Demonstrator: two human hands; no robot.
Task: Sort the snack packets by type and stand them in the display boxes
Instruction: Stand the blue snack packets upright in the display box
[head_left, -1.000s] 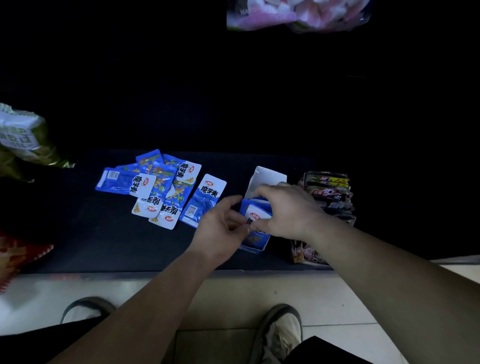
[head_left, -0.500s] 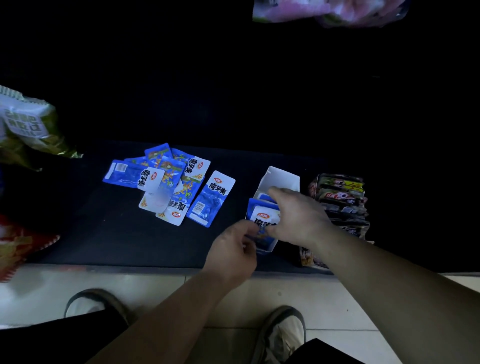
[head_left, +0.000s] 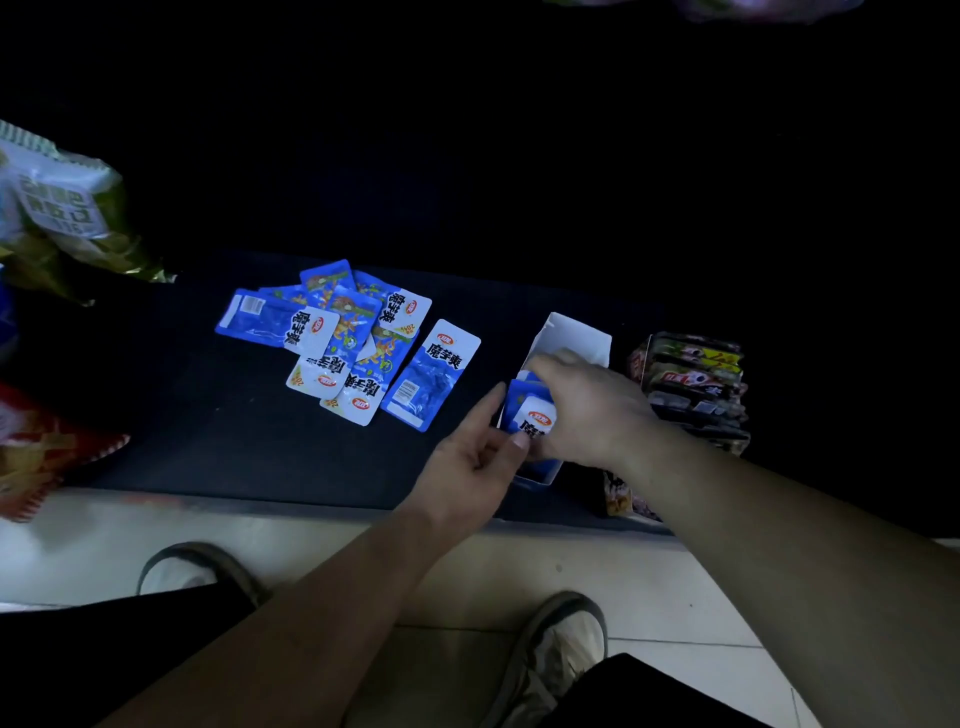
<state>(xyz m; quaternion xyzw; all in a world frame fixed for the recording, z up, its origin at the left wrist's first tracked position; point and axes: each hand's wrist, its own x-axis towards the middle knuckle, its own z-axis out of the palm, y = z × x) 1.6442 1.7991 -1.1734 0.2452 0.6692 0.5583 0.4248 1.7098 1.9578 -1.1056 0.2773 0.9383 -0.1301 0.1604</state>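
Your right hand grips the upright packets in the box; your left hand touches the front one, pinching or not I cannot tell. The loose packets lie flat left of the box, nearer your left hand.

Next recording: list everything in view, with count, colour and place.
loose snack packets: about nine, blue-white, piled flat, left of centre
display box: one, white-blue, right of pile
boxed packets: several, blue-white, upright inside display box
second box: one, dark, holds dark packets, far right
mat: one, black, beneath packets and boxes
green-white bag: one, left edge
red-orange bag: one, lower left edge
floor: pale tiles, foreground
shoes: two, pale, on floor
left grip: bare hand, pinches front boxed packet
right grip: bare hand, curled over boxed packets
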